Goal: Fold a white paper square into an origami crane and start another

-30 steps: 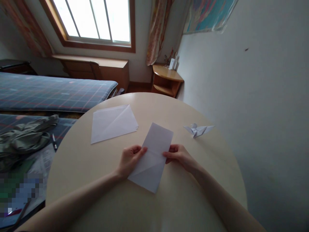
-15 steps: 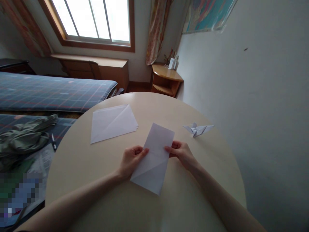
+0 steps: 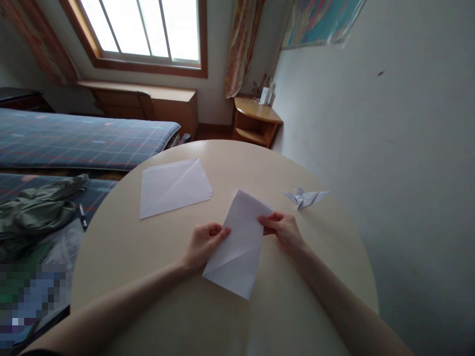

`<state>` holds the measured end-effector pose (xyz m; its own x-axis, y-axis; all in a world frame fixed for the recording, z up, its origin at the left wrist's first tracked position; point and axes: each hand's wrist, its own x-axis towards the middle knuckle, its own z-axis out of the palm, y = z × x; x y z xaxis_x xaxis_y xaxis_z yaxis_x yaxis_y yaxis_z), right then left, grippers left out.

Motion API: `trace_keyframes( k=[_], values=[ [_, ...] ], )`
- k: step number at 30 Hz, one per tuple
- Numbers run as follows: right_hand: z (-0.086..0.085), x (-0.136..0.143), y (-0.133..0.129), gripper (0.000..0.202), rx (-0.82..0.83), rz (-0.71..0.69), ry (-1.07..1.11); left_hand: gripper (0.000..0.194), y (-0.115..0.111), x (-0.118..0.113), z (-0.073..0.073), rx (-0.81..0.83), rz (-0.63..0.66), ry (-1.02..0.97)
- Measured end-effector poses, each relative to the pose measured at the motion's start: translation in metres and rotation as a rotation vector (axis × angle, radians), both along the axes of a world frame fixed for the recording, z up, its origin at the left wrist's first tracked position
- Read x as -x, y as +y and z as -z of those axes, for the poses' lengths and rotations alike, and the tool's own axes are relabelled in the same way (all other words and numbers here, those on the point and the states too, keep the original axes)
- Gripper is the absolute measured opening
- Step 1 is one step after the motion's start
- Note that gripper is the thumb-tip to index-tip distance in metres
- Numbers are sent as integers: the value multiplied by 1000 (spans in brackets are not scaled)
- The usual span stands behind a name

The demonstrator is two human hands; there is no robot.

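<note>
Between my hands is a white sheet of paper (image 3: 241, 242), creased across its lower part and tilted above the table. My left hand (image 3: 205, 246) pinches its left edge, thumb on top. On the opposite edge, my right hand (image 3: 284, 230) grips the paper higher up between thumb and fingers; the fingers behind the sheet are partly hidden. A folded paper crane (image 3: 304, 198) sits beyond my right hand. Farther left lies a stack of white paper (image 3: 174, 190), its top sheet marked by a diagonal crease.
The round cream table (image 3: 148, 252) stands close to the white wall (image 3: 415, 163) on the right. To the left are a plaid mattress (image 3: 81, 141), a crumpled green garment (image 3: 40, 212) and a pen (image 3: 82, 216). A small wooden corner shelf (image 3: 258, 111) stands behind the table.
My right hand has moved slightly up and to the right along the paper's edge. The sheet has shifted a little right and bends more at its upper right. My left hand barely moves.
</note>
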<state>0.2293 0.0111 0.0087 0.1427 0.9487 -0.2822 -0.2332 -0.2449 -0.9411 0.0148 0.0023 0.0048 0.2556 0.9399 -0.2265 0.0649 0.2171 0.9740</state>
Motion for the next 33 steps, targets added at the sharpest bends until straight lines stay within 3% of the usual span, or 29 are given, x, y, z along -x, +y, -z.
trace_keyframes(
  k=[10,33],
  values=[
    [4,-1,5,38,-68,114,43,42,1,2,1,11,30,10],
    [11,-2,6,40,-121,145,93,41,1,2,-2,23,35,1]
  ],
)
